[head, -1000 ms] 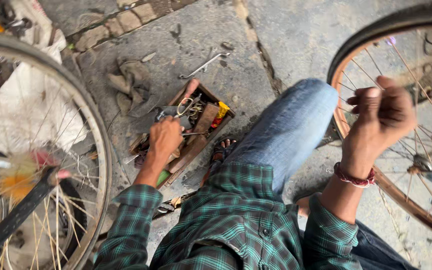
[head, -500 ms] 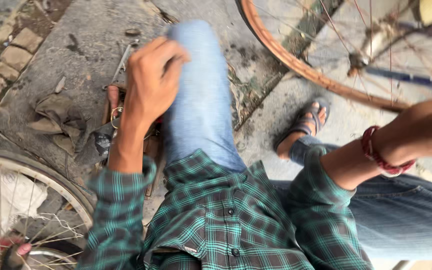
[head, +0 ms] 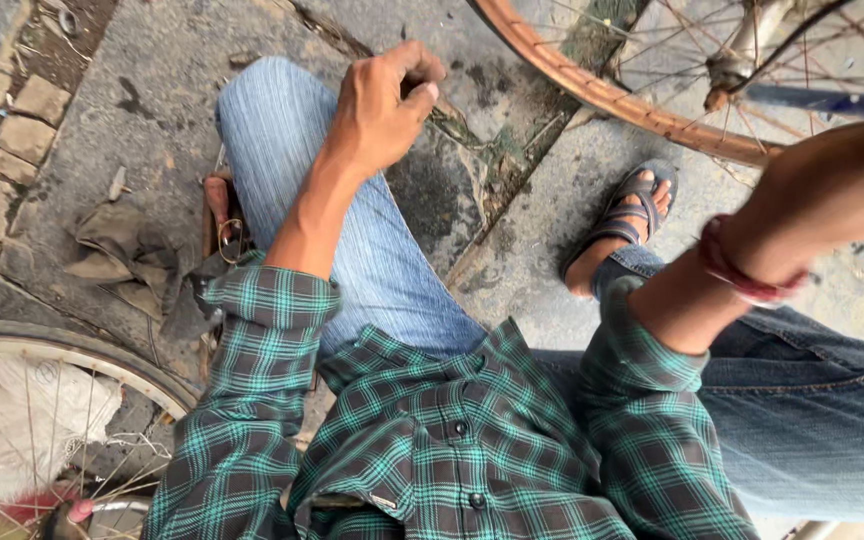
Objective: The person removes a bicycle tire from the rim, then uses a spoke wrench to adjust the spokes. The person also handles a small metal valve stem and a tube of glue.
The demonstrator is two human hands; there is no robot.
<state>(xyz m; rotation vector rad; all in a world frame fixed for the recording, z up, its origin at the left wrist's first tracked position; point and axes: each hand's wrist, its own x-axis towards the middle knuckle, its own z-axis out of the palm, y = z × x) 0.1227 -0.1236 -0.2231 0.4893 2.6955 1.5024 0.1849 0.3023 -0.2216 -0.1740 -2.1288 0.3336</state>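
Curled shut over the raised denim knee (head: pixel 272 130) with the left hand (head: pixel 382 105) (contents hidden), leaving the rusty wheel rim (head: pixel 602 95) just ahead-right, arcing rightward towards the unseen right hand.

No pkgs, labels, signs or screens visible in this view. Only thing near that kind is a white plastic bag (head: pixel 12 420), bottom left, crumpled, seen behind the spokes of a wheel; can't tell if it carries any print.
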